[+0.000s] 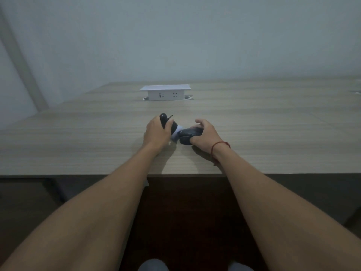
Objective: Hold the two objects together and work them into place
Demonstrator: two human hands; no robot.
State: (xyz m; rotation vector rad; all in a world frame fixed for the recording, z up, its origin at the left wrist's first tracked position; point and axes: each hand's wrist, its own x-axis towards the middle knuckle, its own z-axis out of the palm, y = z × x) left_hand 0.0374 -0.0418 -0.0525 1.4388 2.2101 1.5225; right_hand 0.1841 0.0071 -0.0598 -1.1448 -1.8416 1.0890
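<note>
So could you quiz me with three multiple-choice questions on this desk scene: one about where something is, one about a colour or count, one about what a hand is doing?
1. Where is the white socket box?
A. At the far side of the table, beyond the hands
B. Under the table
C. In the right hand

2. What colour is the string on the right wrist?
A. Blue
B. Red
C. Green

3. What is the left hand doing?
A. Lying flat on the table
B. Hanging beside the table
C. Gripping a black gadget

Answers: 1 A, the box stands behind both hands. 2 B, a red loop circles the wrist. 3 C, its fingers curl round the gadget, while the right hand holds a dark mouse.
</note>
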